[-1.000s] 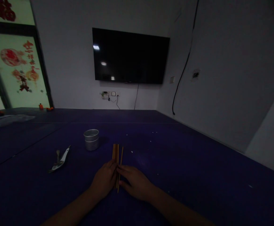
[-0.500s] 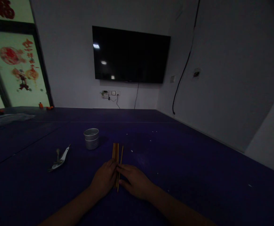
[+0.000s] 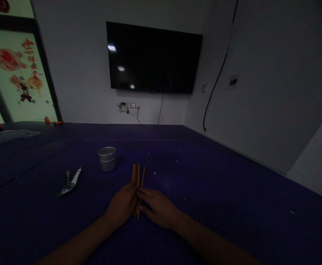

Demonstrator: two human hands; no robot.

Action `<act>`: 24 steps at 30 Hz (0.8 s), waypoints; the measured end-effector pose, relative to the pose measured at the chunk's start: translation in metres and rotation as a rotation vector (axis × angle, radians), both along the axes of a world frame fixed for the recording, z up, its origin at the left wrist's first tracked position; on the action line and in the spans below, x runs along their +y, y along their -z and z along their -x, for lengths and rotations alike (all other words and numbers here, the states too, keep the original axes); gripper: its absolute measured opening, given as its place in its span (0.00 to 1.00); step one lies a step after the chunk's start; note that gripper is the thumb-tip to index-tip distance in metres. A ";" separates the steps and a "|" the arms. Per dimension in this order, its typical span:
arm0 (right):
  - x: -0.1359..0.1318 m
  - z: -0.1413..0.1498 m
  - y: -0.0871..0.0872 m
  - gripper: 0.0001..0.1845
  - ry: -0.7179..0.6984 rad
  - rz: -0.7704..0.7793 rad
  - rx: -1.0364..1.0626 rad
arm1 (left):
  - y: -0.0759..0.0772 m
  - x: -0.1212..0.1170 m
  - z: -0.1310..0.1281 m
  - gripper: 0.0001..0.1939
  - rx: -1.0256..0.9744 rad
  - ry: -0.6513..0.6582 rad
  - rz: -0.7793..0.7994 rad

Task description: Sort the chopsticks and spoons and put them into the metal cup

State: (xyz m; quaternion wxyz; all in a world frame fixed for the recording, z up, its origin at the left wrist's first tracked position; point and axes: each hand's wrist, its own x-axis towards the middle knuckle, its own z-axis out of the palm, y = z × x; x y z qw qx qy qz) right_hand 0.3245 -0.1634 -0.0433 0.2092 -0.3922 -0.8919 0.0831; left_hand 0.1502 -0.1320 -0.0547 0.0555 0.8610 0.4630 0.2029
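Observation:
Several wooden chopsticks [image 3: 137, 175] lie side by side on the dark purple floor mat [image 3: 221, 191], pointing away from me. My left hand [image 3: 121, 206] rests on the mat against their left side, fingers curled onto the sticks. My right hand [image 3: 158, 207] lies against their right side, its fingertips touching the sticks. The two hands meet over the near half of the bundle and hide it. One stick lies slightly apart on the right.
A small metal cup [image 3: 107, 158] stands on the mat just beyond and left of the chopsticks. Spoons [image 3: 69, 182] lie further left. A black TV [image 3: 152, 58] hangs on the far wall above a socket strip [image 3: 128, 106]. A white wall runs along the right.
The view has tilted slightly, so everything sits a little higher in the frame. My hands stay pressed on the chopsticks in the same place.

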 end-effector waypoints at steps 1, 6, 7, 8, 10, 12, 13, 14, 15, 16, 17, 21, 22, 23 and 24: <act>0.000 0.000 0.000 0.24 0.000 0.000 -0.002 | 0.000 0.000 0.000 0.19 0.002 0.002 -0.003; 0.001 0.000 0.003 0.25 0.003 -0.016 -0.003 | 0.001 0.000 0.000 0.19 0.008 -0.005 -0.012; 0.002 -0.001 0.004 0.25 0.002 -0.020 -0.003 | 0.000 0.000 0.000 0.19 0.011 -0.006 -0.011; 0.002 -0.001 0.005 0.25 0.001 -0.023 -0.001 | 0.000 0.000 0.000 0.20 0.015 -0.008 -0.009; 0.003 -0.001 0.006 0.25 -0.006 -0.026 0.003 | -0.001 -0.001 0.000 0.20 0.021 -0.005 -0.006; 0.003 -0.001 0.005 0.25 -0.010 -0.032 0.009 | -0.002 -0.002 0.001 0.20 0.019 -0.003 0.000; 0.002 -0.001 0.005 0.25 -0.011 -0.035 0.011 | -0.002 -0.002 0.001 0.20 0.019 -0.001 0.003; 0.002 -0.001 0.004 0.25 -0.014 -0.037 0.010 | -0.002 -0.001 0.001 0.19 0.019 0.003 0.006; 0.002 -0.001 0.004 0.25 -0.015 -0.037 0.010 | -0.002 -0.001 0.001 0.19 0.020 0.005 0.009; 0.001 -0.001 0.003 0.25 -0.015 -0.036 0.008 | -0.002 -0.001 0.001 0.19 0.021 0.005 0.012; 0.001 -0.001 0.003 0.25 -0.015 -0.033 0.005 | -0.002 -0.001 0.001 0.19 0.021 0.005 0.013; 0.001 0.000 0.004 0.25 -0.009 -0.037 0.000 | -0.002 -0.001 0.001 0.19 0.007 -0.002 0.006; 0.001 0.000 0.004 0.25 -0.010 -0.040 0.000 | -0.002 -0.001 0.001 0.19 0.007 -0.003 0.004; 0.001 -0.001 0.004 0.25 -0.010 -0.043 0.001 | -0.002 -0.001 0.001 0.19 0.009 -0.006 0.003; 0.000 -0.001 0.004 0.25 -0.010 -0.043 0.001 | -0.002 -0.001 0.001 0.19 0.013 -0.007 0.005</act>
